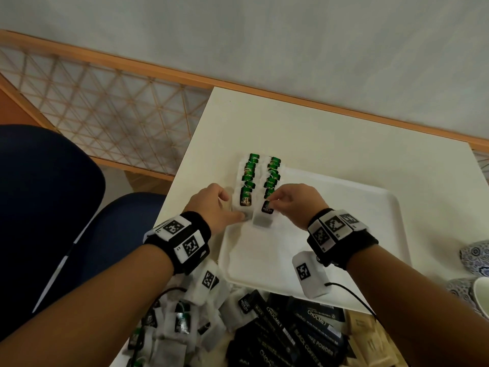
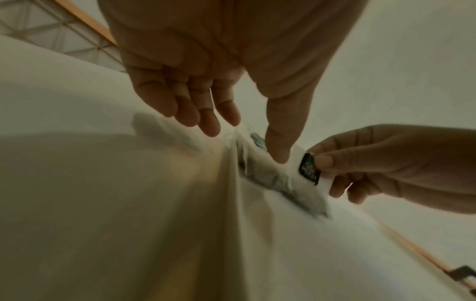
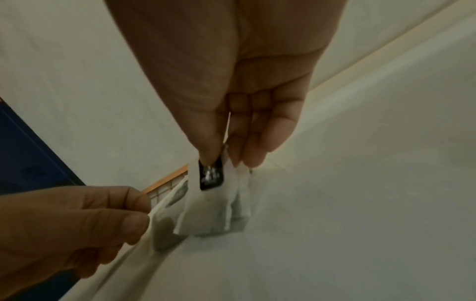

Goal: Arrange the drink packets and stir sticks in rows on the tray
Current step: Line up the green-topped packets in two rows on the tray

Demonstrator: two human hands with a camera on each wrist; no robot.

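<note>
The right hand (image 1: 293, 205) is pinching a tea bag (image 1: 264, 214) by its dark tag between thumb and fingers, holding it at the near end of the right row (image 1: 272, 176) of green-tagged bags on the white tray (image 1: 370, 234). The left hand (image 1: 214, 207) is resting beside it with fingers loosely extended, its thumb pressing down on the nearest bag of the left row (image 1: 247, 181); it is gripping nothing. Both rows are lying along the tray's far left corner, bags overlapping one another. On the table (image 1: 317, 128) nearer the person, loose tea bags (image 1: 174, 321), black sachets (image 1: 291, 332) and tan packets (image 1: 367, 337) are lying in a heap, just outside the tray.
</note>
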